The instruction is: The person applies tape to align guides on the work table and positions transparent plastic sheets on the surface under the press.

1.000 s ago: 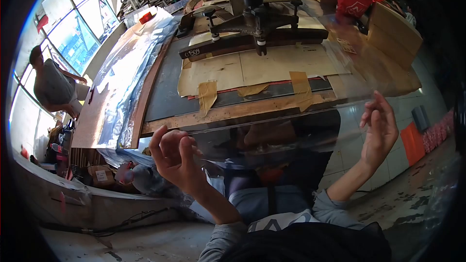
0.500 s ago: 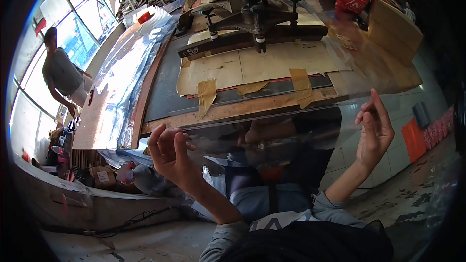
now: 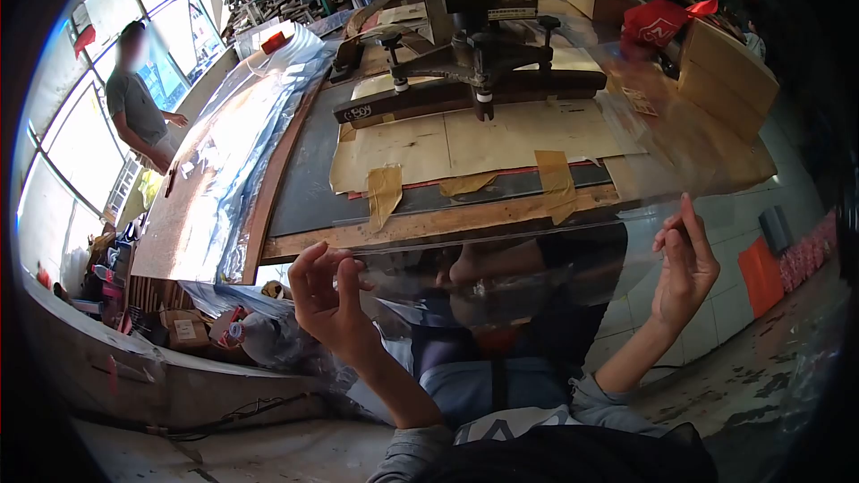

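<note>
A clear plastic sheet stretches between my hands, just in front of the wooden front edge of the worktable. My left hand pinches its left side with curled fingers. At the other side, my right hand grips the sheet between thumb and fingers, the index finger pointing up. My legs show through the film. Beyond it lies a cream card sheet, fixed at the front with brown tape. A dark press bar hangs over the card under a black metal bracket.
Glossy film covers a brown board on the left. A person stands behind that board by the windows. Cardboard boxes and a red bag are at the right. An orange sheet lies on the floor.
My left hand has shifted slightly right and down, my right hand slightly down and left, both still holding the sheet. The person at the left has moved rightward and raised a hand.
</note>
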`<state>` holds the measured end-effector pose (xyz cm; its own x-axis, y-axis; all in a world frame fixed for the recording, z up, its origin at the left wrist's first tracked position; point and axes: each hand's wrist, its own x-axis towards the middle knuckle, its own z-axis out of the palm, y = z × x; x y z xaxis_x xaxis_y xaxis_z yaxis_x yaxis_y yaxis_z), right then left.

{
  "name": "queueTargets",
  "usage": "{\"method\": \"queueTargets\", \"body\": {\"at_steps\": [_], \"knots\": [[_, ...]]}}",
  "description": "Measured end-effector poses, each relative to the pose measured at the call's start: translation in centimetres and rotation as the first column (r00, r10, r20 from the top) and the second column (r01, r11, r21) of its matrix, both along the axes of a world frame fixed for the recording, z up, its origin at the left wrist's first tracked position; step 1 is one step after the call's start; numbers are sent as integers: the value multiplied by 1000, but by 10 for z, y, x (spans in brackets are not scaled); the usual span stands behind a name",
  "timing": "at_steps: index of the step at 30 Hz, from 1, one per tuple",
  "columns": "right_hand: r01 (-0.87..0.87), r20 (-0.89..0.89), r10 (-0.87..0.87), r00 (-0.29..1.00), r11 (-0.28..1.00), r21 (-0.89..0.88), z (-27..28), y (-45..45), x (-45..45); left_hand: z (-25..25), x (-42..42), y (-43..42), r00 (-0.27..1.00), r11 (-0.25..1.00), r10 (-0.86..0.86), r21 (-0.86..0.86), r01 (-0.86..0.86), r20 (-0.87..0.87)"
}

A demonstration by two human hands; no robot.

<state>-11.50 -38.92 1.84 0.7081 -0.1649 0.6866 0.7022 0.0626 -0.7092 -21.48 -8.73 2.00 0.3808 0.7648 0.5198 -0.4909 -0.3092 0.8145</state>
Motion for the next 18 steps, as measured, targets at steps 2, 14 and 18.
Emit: {"method": "queueTargets", "body": {"at_steps": [2, 14, 18], "knots": [[11, -8, -11, 1000, 1000, 12, -2, -1, 1, -1, 1, -1, 1000, 1000, -23, -10, 23, 16], [54, -116, -39, 993, 991, 126, -4, -2, 3, 2, 2, -11, 997, 996, -70, -46, 71, 14], [67, -169, -49, 984, 993, 98, -2, -1, 4, -4, 7, -8, 998, 998, -56, 15, 55, 34]]}}
